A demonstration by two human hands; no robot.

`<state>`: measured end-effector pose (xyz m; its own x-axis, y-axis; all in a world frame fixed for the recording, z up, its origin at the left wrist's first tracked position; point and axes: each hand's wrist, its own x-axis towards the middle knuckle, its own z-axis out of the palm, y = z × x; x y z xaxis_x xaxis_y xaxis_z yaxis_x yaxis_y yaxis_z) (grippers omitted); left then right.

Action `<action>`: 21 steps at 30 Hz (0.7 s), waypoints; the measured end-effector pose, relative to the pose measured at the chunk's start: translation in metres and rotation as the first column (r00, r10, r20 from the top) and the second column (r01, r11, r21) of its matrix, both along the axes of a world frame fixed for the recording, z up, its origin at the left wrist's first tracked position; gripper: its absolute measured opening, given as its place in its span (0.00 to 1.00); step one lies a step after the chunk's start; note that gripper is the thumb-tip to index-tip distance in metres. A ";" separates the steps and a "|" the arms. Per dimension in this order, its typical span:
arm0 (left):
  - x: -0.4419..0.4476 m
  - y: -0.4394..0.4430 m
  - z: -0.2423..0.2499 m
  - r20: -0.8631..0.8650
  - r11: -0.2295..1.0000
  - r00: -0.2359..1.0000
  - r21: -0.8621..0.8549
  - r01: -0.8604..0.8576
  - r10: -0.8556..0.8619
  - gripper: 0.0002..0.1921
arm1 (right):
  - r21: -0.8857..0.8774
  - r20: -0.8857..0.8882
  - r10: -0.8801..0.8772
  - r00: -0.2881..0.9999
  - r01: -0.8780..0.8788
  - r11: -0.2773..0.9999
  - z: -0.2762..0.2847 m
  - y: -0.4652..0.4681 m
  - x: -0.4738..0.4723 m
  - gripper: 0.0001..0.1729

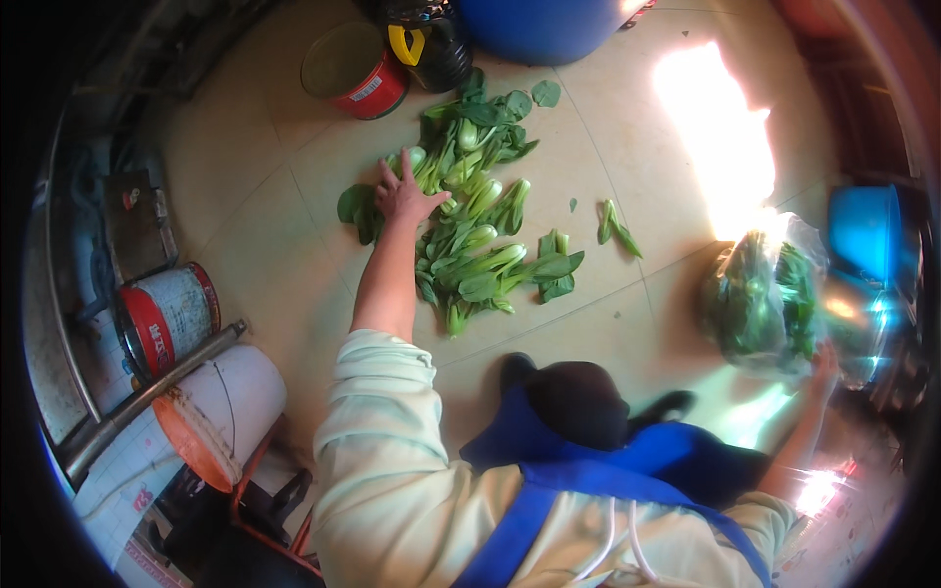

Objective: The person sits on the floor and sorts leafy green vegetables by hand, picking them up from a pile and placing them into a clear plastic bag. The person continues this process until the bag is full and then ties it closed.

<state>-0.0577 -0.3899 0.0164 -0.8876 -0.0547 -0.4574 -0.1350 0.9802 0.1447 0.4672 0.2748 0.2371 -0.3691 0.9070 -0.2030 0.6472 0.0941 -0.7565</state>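
My left hand [408, 197] reaches over the left side of a pile of bok choy [478, 235] on the tiled floor. Its fingers are spread on or just above the stems, and no head is lifted. At the right, my right hand [825, 367] is by the lower right edge of a clear plastic bag [764, 301] filled with green leafy vegetables; whether it grips the bag is unclear. One small bok choy piece [616, 228] lies apart, between pile and bag. A loose leaf [545, 93] rests at the pile's far end.
Beyond the pile stand a red tin [371, 92], a dark plastic jug with a yellow handle [434, 55] and a large blue tub [544, 26]. A white bucket [246, 397] lies tilted at left near a metal pipe [154, 397]. Blue basins [864, 231] are at far right.
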 end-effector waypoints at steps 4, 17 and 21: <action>0.000 0.001 -0.027 -0.028 0.959 0.961 0.065 -0.274 0.277 0.60 | 0.099 -0.032 0.147 0.989 -0.143 0.985 -0.017 0.007 0.016 0.18; 0.046 -0.050 0.069 0.375 0.059 0.883 0.912 -0.406 0.282 0.34 | 0.096 -0.177 0.208 0.962 -0.193 0.976 0.002 -0.002 -0.027 0.18; 0.069 -0.006 0.154 0.407 -0.068 0.901 0.905 -0.420 -0.148 0.38 | 0.050 -0.230 0.063 0.971 -0.053 0.997 0.016 -0.003 -0.036 0.19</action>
<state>0.0111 -0.3960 0.1702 -0.7286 0.5860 -0.3546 -0.5486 -0.1894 0.8143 0.4314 0.2713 0.2532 -0.4540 0.8885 -0.0672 0.4474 0.1621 -0.8795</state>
